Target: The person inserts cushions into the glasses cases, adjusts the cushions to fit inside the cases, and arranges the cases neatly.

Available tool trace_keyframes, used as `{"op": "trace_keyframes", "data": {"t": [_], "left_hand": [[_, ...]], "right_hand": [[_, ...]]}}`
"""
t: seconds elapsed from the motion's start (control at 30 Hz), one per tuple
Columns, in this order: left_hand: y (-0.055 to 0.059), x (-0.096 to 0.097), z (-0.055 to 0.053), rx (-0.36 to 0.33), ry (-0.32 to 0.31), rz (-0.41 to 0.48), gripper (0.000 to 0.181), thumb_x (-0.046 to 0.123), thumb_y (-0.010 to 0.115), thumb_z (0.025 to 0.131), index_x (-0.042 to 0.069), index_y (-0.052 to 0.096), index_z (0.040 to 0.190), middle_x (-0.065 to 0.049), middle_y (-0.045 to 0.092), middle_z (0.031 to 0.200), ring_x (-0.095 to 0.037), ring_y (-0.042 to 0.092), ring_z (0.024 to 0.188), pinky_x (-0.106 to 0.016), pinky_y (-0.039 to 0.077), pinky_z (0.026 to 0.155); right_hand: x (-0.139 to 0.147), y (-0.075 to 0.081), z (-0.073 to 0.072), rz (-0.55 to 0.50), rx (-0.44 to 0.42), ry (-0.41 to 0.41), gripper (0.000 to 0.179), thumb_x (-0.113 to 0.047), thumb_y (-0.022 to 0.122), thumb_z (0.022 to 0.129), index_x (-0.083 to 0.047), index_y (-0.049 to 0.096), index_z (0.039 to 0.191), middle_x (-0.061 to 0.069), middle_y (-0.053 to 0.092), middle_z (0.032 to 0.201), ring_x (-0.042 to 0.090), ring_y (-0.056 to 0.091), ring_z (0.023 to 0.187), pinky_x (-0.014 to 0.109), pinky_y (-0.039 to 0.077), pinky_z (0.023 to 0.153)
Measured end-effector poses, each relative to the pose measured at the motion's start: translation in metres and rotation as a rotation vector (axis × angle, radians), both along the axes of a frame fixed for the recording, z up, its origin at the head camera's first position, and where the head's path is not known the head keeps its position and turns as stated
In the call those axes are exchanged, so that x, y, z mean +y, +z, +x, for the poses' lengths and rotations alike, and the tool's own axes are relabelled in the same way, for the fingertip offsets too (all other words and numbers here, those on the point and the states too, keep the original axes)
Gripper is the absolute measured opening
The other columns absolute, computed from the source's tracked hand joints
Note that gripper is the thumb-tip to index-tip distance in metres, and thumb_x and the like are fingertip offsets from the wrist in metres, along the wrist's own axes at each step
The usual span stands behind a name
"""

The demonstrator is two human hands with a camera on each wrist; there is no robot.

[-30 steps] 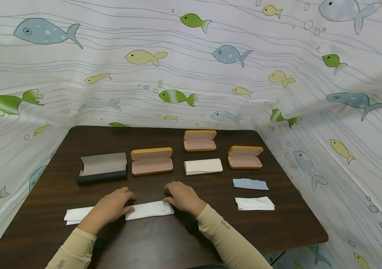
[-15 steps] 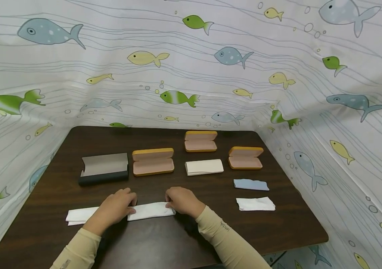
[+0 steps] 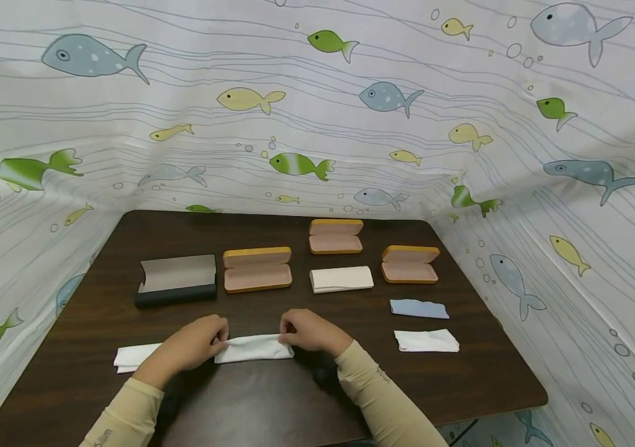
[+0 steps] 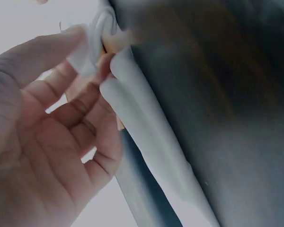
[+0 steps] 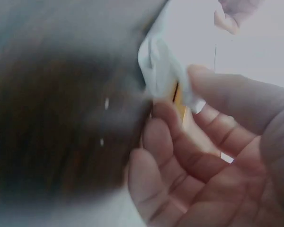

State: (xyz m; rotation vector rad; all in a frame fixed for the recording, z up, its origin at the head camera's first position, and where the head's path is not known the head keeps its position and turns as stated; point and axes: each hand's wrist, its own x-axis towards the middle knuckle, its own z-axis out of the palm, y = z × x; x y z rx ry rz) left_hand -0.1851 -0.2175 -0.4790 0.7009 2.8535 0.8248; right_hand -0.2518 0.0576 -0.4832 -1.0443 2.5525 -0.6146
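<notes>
A folded white cloth (image 3: 254, 348) stretches between my two hands in the head view, close over the table. At its left end my left hand (image 3: 194, 343) pinches it between thumb and fingers. My right hand (image 3: 313, 330) pinches the opposite end. In the right wrist view, the looped fold of the white cloth (image 5: 156, 61) shows at the thumb, with the other fingers curled loosely below. A second folded white cloth (image 3: 137, 356) lies on the left, partly hidden behind my left wrist; the left wrist view shows its long rolled edge (image 4: 149, 142).
Behind the hands stand an open dark case (image 3: 176, 297) and three open yellow cases, at left (image 3: 257, 282), back (image 3: 336, 244) and right (image 3: 409, 272). A cream folded cloth (image 3: 342, 279), a light-blue cloth (image 3: 419, 308) and another white cloth (image 3: 426, 340) lie on the brown table (image 3: 351, 385).
The head view has shifted slightly. The right hand has turned so its thumb shows more at the cloth's end, and the cloth's edge now runs more level.
</notes>
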Motion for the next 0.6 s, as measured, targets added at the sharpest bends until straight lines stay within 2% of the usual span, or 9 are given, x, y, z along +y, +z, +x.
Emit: {"op": "trace_keyframes", "data": {"t": [0.13,0.23,0.3,0.37,0.47,0.53,0.6], "left_hand": [[-0.001,-0.006,-0.006,-0.08,-0.039,0.126,0.024,0.012,0.071,0.095,0.016,0.052,0.082,-0.002,0.07,0.097,-0.007,0.056,0.075,-0.025,0.044,0.059],[0.0,-0.009,-0.008,-0.13,-0.048,0.207,0.021,0.013,0.07,0.096,0.015,0.054,0.083,-0.009,0.074,0.108,-0.014,0.067,0.086,-0.026,0.051,0.064],[0.001,-0.01,-0.008,-0.157,-0.05,0.251,0.019,0.014,0.069,0.097,0.014,0.055,0.084,-0.006,0.075,0.103,-0.015,0.068,0.085,-0.027,0.052,0.065],[0.002,-0.011,-0.009,-0.19,-0.048,0.286,0.017,0.016,0.069,0.097,0.012,0.056,0.087,-0.003,0.075,0.09,-0.013,0.067,0.076,-0.027,0.051,0.064],[0.002,-0.011,-0.009,-0.276,-0.036,0.377,0.016,0.018,0.065,0.1,0.008,0.055,0.092,-0.002,0.071,0.078,-0.015,0.063,0.067,-0.029,0.053,0.06],[0.001,-0.011,-0.009,-0.343,-0.02,0.452,0.017,0.017,0.062,0.102,0.004,0.053,0.096,-0.005,0.069,0.075,-0.02,0.065,0.068,-0.033,0.057,0.061],[0.0,-0.011,-0.008,-0.399,-0.005,0.523,0.018,0.016,0.06,0.104,0.0,0.051,0.101,-0.008,0.069,0.081,-0.026,0.069,0.074,-0.038,0.06,0.063]], "right_hand": [[0.006,0.001,-0.005,-0.087,-0.084,-0.016,0.011,-0.018,0.07,0.098,-0.015,0.064,0.09,-0.009,0.058,0.078,0.003,0.048,0.064,0.019,0.043,0.06],[0.01,0.001,-0.008,-0.138,-0.107,-0.034,0.01,-0.019,0.071,0.098,-0.014,0.064,0.091,-0.008,0.061,0.084,0.004,0.053,0.071,0.021,0.046,0.065],[0.011,0.0,-0.009,-0.173,-0.121,-0.051,0.01,-0.018,0.071,0.098,-0.014,0.064,0.093,-0.007,0.063,0.089,0.005,0.056,0.077,0.022,0.048,0.069],[0.012,-0.004,-0.011,-0.221,-0.148,-0.076,0.009,-0.017,0.07,0.098,-0.012,0.063,0.095,-0.005,0.065,0.092,0.005,0.058,0.082,0.023,0.048,0.072],[0.013,-0.007,-0.012,-0.308,-0.219,-0.127,0.006,-0.012,0.068,0.098,-0.009,0.064,0.099,-0.003,0.065,0.092,0.007,0.058,0.081,0.023,0.05,0.069],[0.012,-0.007,-0.012,-0.377,-0.297,-0.159,0.006,-0.009,0.067,0.099,-0.006,0.065,0.103,-0.001,0.065,0.092,0.009,0.059,0.08,0.024,0.052,0.067],[0.012,-0.005,-0.012,-0.44,-0.382,-0.19,0.009,-0.006,0.065,0.1,-0.004,0.066,0.108,0.001,0.066,0.093,0.011,0.061,0.078,0.026,0.054,0.064]]}}
